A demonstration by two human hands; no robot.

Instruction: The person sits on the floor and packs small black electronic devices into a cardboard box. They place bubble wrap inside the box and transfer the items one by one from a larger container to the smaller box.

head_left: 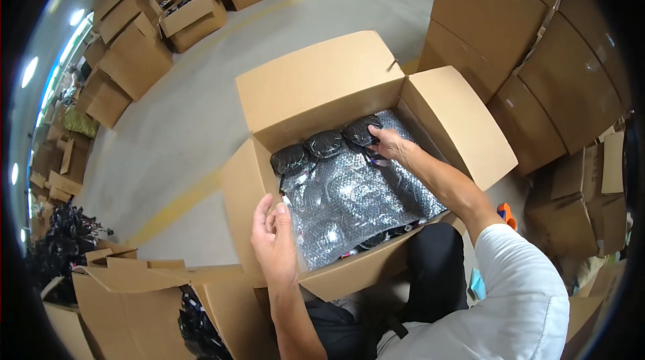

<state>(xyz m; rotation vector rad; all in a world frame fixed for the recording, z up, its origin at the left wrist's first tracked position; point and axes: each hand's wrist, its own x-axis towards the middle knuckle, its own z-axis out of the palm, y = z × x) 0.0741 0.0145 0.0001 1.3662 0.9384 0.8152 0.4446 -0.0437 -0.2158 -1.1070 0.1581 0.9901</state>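
An open cardboard box (316, 81) stands before me with its flaps folded out. A silvery sheet of bubble wrap (342, 205) covers most of its inside. Along the far wall three rounded black parts in shiny plastic lie in a row: a left one (289, 159), a middle one (324, 144) and a right one (361, 130). My right hand (388, 142) grips the right part by its edge. My left hand (274, 235), fingers raised and apart, is over the box's left side, holding nothing. More dark parts (376, 240) peek out under the wrap's near edge.
Tall stacked cartons (490, 24) rise at the right. At lower left is another open carton (134, 306) with black parts inside, beside a heap of black parts (60, 246). An orange object (507, 215) lies right of my arm. Further boxes (195, 20) line the far left.
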